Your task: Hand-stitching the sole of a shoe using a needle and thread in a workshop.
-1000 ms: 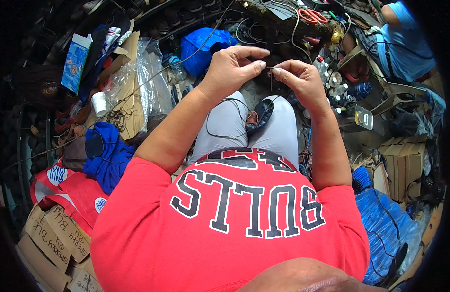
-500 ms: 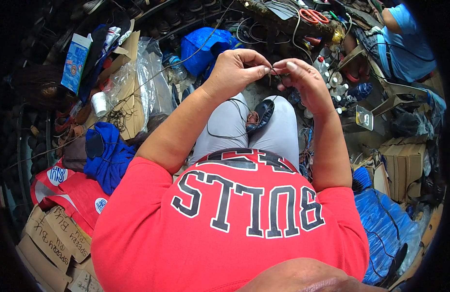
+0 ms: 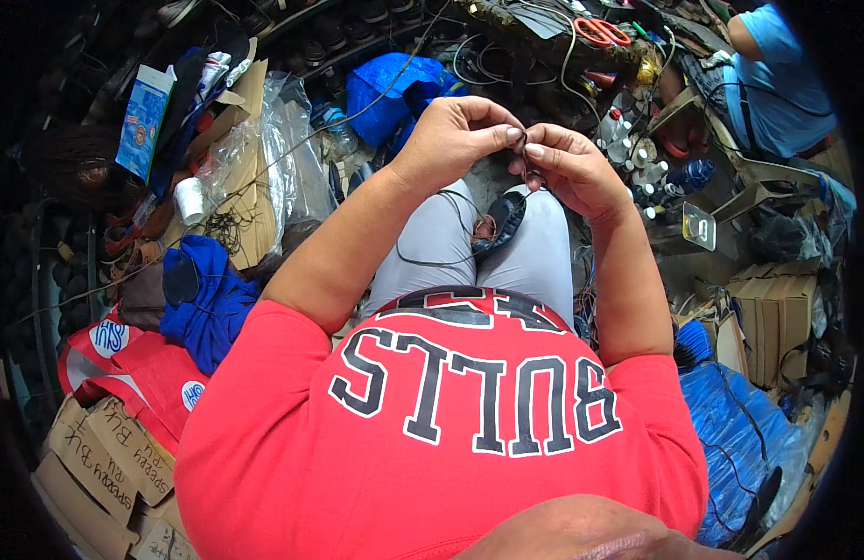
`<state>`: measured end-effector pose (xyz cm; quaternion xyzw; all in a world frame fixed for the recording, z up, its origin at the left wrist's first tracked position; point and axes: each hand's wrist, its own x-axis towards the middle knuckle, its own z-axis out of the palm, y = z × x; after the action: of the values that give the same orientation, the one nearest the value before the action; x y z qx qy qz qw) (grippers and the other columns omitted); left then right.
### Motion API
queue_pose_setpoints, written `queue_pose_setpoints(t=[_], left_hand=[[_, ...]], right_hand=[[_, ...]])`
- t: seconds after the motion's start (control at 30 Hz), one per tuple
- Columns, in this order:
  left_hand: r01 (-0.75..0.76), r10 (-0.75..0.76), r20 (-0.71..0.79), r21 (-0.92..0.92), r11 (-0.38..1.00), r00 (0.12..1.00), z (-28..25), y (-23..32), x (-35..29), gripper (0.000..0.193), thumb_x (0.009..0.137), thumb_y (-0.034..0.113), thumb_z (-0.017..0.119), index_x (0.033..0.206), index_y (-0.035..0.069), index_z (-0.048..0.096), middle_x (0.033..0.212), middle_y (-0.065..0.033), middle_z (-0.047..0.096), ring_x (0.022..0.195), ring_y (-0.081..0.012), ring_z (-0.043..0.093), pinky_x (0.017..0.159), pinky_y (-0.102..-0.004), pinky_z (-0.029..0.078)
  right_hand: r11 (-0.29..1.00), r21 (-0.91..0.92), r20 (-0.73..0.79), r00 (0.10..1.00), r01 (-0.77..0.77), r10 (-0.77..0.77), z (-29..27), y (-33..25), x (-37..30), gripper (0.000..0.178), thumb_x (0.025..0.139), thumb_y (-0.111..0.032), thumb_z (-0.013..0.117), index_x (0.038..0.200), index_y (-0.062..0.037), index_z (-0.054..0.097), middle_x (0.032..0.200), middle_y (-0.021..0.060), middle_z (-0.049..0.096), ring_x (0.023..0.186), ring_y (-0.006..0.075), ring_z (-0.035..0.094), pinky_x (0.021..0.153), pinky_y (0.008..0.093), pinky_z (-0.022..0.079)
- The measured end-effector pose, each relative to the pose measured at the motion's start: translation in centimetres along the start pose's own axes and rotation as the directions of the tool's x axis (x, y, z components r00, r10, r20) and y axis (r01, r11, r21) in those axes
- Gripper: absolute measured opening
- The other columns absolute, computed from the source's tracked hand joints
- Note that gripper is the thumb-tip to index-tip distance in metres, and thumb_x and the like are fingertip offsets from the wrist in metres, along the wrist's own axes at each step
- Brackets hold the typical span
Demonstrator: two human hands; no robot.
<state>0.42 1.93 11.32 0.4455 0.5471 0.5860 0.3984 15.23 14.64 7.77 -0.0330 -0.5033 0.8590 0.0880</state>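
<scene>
Above my knees, my left hand [image 3: 450, 140] pinches a thin dark thread [image 3: 526, 149] between thumb and forefinger. Just right of it, almost touching, my right hand [image 3: 579, 170] has its thumb and fingers closed on the same thread. Whether a needle or other small tool is in the pinch is too small to make out. Between my thighs rests a dark shoe [image 3: 503, 224], partly brown inside. A loop of dark thread [image 3: 415, 262] trails across my light grey trousers beside it.
Cardboard with a plastic sheet [image 3: 292, 177], a white cup [image 3: 189, 200] and blue cloth [image 3: 206, 299] lie left. Small bottles [image 3: 648, 175] and a clear container [image 3: 700, 227] sit right. Orange-handled scissors [image 3: 602, 33] lie ahead. A person in a blue shirt [image 3: 786, 84] sits far right.
My right hand has come slightly down and closer to my left, its fingers now closed more tightly round the thread. My left hand has barely moved.
</scene>
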Motion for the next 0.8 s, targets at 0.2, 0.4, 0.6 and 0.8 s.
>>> queue_pose_setpoints(t=[0.2,0.4,0.6,0.8], left_hand=[[-0.014,0.015,0.019,-0.072,0.997,1.0,0.0,-0.1,0.1,0.012,0.081,0.006,0.063,0.089,-0.002,0.064,0.082,-0.0054,0.064,0.075,-0.0086,0.059,0.071,-0.021,0.047],[-0.024,0.025,-0.009,0.125,0.992,1.0,0.0,-0.4,0.2,0.008,0.08,0.005,0.063,0.086,-0.001,0.062,0.079,-0.0018,0.061,0.07,-0.006,0.055,0.066,-0.0192,0.045],[-0.017,0.017,0.012,-0.039,0.999,1.0,0.7,-0.6,0.3,0.007,0.081,0.005,0.062,0.086,0.0,0.061,0.078,-0.0021,0.061,0.071,-0.005,0.055,0.064,-0.0186,0.045],[-0.131,0.142,-0.075,0.137,0.982,0.987,0.9,-2.6,0.2,0.006,0.083,0.004,0.06,0.085,0.0,0.058,0.081,-0.0037,0.061,0.072,-0.0063,0.057,0.066,-0.0187,0.046]], right_hand=[[0.989,-0.02,0.007,0.989,-0.149,0.149,-1.2,-0.8,-0.6,0.032,0.085,-0.013,0.058,0.113,0.0015,0.054,0.097,0.0121,0.064,0.069,0.0083,0.059,0.054,0.0172,0.046],[0.947,-0.291,-0.075,0.99,-0.133,0.116,0.1,-2.3,-0.9,0.035,0.083,-0.015,0.062,0.113,0.0013,0.055,0.099,0.0106,0.064,0.062,0.0027,0.053,0.048,0.0154,0.043],[0.896,-0.438,-0.143,0.99,-0.074,0.012,0.6,-1.2,0.1,0.022,0.084,-0.018,0.062,0.098,-0.0014,0.06,0.082,0.0008,0.061,0.06,0.0038,0.049,0.058,0.0184,0.043],[0.91,-0.413,-0.059,0.997,0.028,-0.057,0.4,-0.3,0.4,0.017,0.087,-0.015,0.057,0.097,-0.0013,0.058,0.078,0.0004,0.057,0.062,0.0064,0.051,0.06,0.0194,0.044]])
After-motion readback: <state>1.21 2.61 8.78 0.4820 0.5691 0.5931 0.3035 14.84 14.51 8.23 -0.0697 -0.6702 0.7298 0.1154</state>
